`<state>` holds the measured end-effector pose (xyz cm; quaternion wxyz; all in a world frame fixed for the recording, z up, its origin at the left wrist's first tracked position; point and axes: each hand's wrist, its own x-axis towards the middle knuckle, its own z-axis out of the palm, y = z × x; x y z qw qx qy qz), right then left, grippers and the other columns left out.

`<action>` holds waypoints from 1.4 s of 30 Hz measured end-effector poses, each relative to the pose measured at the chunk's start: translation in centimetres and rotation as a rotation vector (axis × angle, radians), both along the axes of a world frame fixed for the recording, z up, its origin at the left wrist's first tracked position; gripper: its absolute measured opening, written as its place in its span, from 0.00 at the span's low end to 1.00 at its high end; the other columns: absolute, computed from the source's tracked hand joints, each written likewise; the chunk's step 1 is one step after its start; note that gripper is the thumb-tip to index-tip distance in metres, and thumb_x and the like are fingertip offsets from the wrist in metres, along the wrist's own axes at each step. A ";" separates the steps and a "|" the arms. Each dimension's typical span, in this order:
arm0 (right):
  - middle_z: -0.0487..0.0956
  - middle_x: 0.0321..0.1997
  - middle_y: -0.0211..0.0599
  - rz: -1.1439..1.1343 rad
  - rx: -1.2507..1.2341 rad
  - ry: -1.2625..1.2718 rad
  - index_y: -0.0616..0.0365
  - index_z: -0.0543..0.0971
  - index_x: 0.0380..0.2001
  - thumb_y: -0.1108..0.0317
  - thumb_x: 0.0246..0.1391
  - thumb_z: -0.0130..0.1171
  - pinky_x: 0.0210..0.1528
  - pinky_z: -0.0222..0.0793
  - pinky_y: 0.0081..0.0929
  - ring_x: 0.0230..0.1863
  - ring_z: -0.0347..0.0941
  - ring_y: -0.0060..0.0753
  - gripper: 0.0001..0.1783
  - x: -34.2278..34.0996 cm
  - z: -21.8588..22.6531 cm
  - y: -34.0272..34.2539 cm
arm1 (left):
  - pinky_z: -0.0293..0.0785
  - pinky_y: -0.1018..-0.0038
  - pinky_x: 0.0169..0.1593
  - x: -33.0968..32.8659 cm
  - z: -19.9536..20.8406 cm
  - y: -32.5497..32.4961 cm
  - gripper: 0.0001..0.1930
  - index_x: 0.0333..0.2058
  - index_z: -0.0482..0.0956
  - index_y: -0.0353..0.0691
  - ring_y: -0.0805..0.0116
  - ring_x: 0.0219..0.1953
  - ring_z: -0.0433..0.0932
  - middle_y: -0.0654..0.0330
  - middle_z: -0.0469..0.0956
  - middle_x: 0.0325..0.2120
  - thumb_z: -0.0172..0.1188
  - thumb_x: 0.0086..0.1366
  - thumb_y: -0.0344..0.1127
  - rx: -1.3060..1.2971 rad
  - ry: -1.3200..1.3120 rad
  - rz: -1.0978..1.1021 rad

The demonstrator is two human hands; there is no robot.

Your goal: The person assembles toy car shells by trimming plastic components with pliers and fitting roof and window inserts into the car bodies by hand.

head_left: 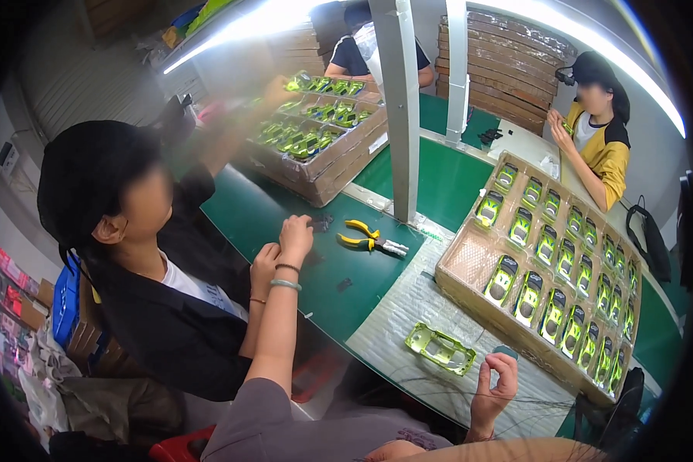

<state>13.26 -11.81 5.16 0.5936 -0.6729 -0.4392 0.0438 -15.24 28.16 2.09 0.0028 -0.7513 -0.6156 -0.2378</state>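
My left hand [295, 239], with bracelets on its wrist, reaches over the green table. Its fingers are bent together at some small dark parts [322, 222]; what lies under the fingertips is hidden. Yellow-handled pliers [371, 239] lie to the right of it. My right hand [493, 391] is near the table's front edge, fingers curved and thumb apart, with nothing visible between them. A small dark green round piece [507, 352] shows just behind its fingertips. Left of that hand, a lime-green toy car body shell [440, 348] rests on the pale foam sheet [393, 323].
A divided carton [458, 269] of green toy car shells stands on the right. Another carton [323, 173] of green parts is at the back left. One co-worker [169, 254] sits close on my left, arm over that carton. White posts [396, 115] rise mid-table. Two other people sit farther back.
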 end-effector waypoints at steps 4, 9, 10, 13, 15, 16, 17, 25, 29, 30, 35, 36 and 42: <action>0.74 0.39 0.38 -0.022 0.023 0.020 0.63 0.77 0.33 0.84 0.50 0.58 0.49 0.65 0.25 0.42 0.70 0.32 0.07 0.3 -0.5 -0.6 | 0.74 0.61 0.47 -0.7 -1.2 1.0 0.08 0.35 0.82 0.41 0.51 0.42 0.78 0.51 0.80 0.35 0.64 0.55 0.31 -0.051 -0.075 0.004; 0.75 0.38 0.39 0.022 0.013 0.030 0.63 0.77 0.32 0.84 0.50 0.58 0.49 0.65 0.26 0.42 0.70 0.32 0.07 0.3 0.4 -0.5 | 0.77 0.63 0.39 -2.4 -1.0 0.1 0.07 0.30 0.82 0.37 0.55 0.32 0.82 0.52 0.82 0.30 0.66 0.52 0.30 -0.061 -0.282 -0.078; 0.75 0.38 0.39 0.059 0.017 0.026 0.63 0.78 0.32 0.84 0.50 0.59 0.49 0.66 0.25 0.42 0.71 0.32 0.07 0.1 0.7 -0.3 | 0.77 0.66 0.36 -3.0 -1.0 -0.4 0.06 0.31 0.81 0.37 0.59 0.30 0.82 0.53 0.82 0.29 0.66 0.53 0.29 -0.094 -0.383 -0.106; 0.77 0.38 0.40 0.115 0.014 0.077 0.63 0.79 0.33 0.83 0.48 0.60 0.46 0.67 0.26 0.40 0.73 0.33 0.07 -0.6 1.0 0.7 | 0.77 0.71 0.30 -0.4 0.3 -3.2 0.05 0.33 0.81 0.36 0.66 0.26 0.81 0.57 0.82 0.27 0.64 0.56 0.27 -0.336 -0.805 -0.263; 0.79 0.38 0.41 0.243 -0.025 0.230 0.64 0.81 0.36 0.80 0.48 0.60 0.44 0.69 0.27 0.39 0.75 0.36 0.09 -1.1 0.8 1.7 | 0.75 0.76 0.27 2.7 2.3 -8.0 0.05 0.36 0.80 0.37 0.70 0.24 0.78 0.61 0.80 0.27 0.62 0.60 0.26 -0.734 -1.319 -0.486; 0.79 0.39 0.41 0.324 -0.059 0.322 0.64 0.81 0.39 0.78 0.49 0.60 0.45 0.69 0.26 0.40 0.75 0.36 0.11 -1.4 0.7 2.4 | 0.74 0.79 0.27 4.0 2.5 -10.7 0.05 0.37 0.79 0.37 0.71 0.24 0.77 0.62 0.79 0.27 0.61 0.61 0.25 -0.926 -1.521 -0.606; 0.79 0.40 0.41 0.377 -0.055 0.325 0.64 0.81 0.40 0.77 0.50 0.60 0.45 0.69 0.26 0.40 0.75 0.35 0.12 -1.9 1.0 3.2 | 0.73 0.79 0.28 5.1 1.6 -13.3 0.05 0.37 0.78 0.37 0.72 0.24 0.76 0.61 0.79 0.27 0.61 0.61 0.25 -1.113 -1.617 -0.691; 0.75 0.48 0.38 0.569 -0.027 0.667 0.64 0.80 0.47 0.75 0.57 0.58 0.54 0.64 0.24 0.50 0.69 0.28 0.14 -1.8 1.6 3.0 | 0.74 0.77 0.30 12.3 2.0 -23.9 0.03 0.35 0.78 0.38 0.74 0.25 0.76 0.60 0.81 0.28 0.60 0.64 0.30 -1.851 -1.527 -0.859; 0.76 0.49 0.39 0.613 0.043 0.824 0.67 0.79 0.48 0.75 0.59 0.55 0.55 0.63 0.25 0.52 0.68 0.28 0.14 -1.2 0.1 1.5 | 0.75 0.78 0.30 13.7 1.3 -25.2 0.04 0.37 0.79 0.38 0.77 0.25 0.76 0.61 0.80 0.29 0.59 0.65 0.30 -1.933 -1.469 -0.822; 0.77 0.49 0.39 0.613 0.064 0.872 0.67 0.79 0.47 0.75 0.58 0.56 0.55 0.64 0.25 0.51 0.69 0.28 0.14 -1.1 -0.2 1.2 | 0.75 0.78 0.30 13.9 1.4 -25.5 0.04 0.37 0.79 0.38 0.77 0.25 0.76 0.61 0.80 0.29 0.59 0.65 0.30 -1.940 -1.465 -0.826; 0.79 0.45 0.39 0.550 0.068 0.902 0.68 0.80 0.45 0.77 0.57 0.56 0.50 0.68 0.25 0.44 0.74 0.27 0.13 -1.0 0.0 0.5 | 0.76 0.77 0.30 14.2 1.9 -26.3 0.07 0.40 0.79 0.35 0.77 0.25 0.76 0.62 0.80 0.30 0.58 0.65 0.29 -1.925 -1.390 -0.791; 0.81 0.42 0.39 0.536 0.105 0.912 0.69 0.80 0.44 0.77 0.57 0.57 0.48 0.69 0.25 0.41 0.75 0.27 0.12 -1.0 -0.1 0.3 | 0.76 0.77 0.30 14.0 2.6 -26.3 0.07 0.40 0.79 0.35 0.77 0.25 0.76 0.62 0.80 0.30 0.58 0.65 0.29 -1.934 -1.391 -0.779; 0.82 0.38 0.45 0.460 0.218 0.914 0.68 0.79 0.41 0.77 0.56 0.58 0.45 0.74 0.31 0.39 0.79 0.34 0.10 -0.4 -1.4 -1.1 | 0.71 0.79 0.28 11.0 4.0 -21.3 0.14 0.41 0.81 0.34 0.73 0.24 0.75 0.58 0.79 0.31 0.66 0.57 0.35 -0.374 -0.452 -0.695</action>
